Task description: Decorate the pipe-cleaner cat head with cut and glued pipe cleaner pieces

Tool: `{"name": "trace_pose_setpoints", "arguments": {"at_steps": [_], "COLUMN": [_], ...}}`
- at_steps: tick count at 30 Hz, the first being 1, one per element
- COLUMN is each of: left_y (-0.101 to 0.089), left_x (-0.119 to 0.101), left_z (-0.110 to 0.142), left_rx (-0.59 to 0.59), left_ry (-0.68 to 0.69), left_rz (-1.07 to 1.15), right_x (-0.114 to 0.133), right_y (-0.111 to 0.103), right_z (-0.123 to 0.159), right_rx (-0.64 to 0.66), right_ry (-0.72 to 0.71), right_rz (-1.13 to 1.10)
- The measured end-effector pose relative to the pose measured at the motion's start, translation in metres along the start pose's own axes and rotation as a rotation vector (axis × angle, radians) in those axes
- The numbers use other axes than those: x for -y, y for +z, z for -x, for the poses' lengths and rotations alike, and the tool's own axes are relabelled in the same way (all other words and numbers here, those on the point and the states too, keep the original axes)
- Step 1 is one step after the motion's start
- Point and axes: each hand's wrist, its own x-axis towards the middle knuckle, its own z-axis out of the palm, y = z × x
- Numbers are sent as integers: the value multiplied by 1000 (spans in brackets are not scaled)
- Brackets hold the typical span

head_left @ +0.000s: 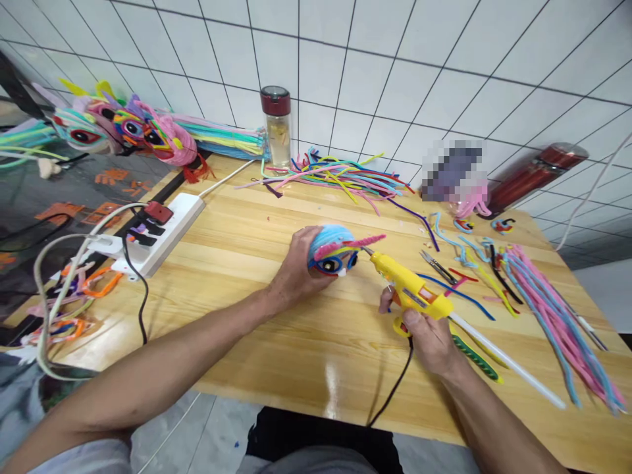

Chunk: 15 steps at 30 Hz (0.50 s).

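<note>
My left hand is wrapped round the side of a blue pipe-cleaner head with ringed eyes and a pink fuzzy strip across its front. In my right hand is a yellow hot glue gun, gripped by its handle. Its metal nozzle points left and is at the pink strip's right part; whether the two touch I cannot tell. A long clear glue stick sticks out of the gun's back, and a black cord hangs below.
A white power strip with plugs and cables lies left. Loose pipe cleaners and a glass bottle are at the back. Small scissors, a green-handled cutter and a pink-blue bundle lie right. Finished-looking heads stand back left.
</note>
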Motion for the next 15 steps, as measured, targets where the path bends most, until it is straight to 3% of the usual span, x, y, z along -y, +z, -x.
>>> {"name": "trace_pose_setpoints", "arguments": {"at_steps": [4,7,9,11,15], "left_y": [-29,-68,-95,-117,-139], "left_x": [6,11,11,7,-17], "left_z": [-28,-58,-74,-84,-86], "left_rx": [-268,-522,-654,-711,-674], "left_ry": [-236,-233,-167,-99,-11], "left_rz": [136,191,188,194,159], "right_x": [7,15,19,22,27], "right_y": [5,23,46,79,153], "right_z": [-8,-31,-55,-85,-140], "right_rx": [9,48,136,208,247], "right_ry": [0,-27,-61,-24,114], "right_rz": [75,236,343,468,722]}}
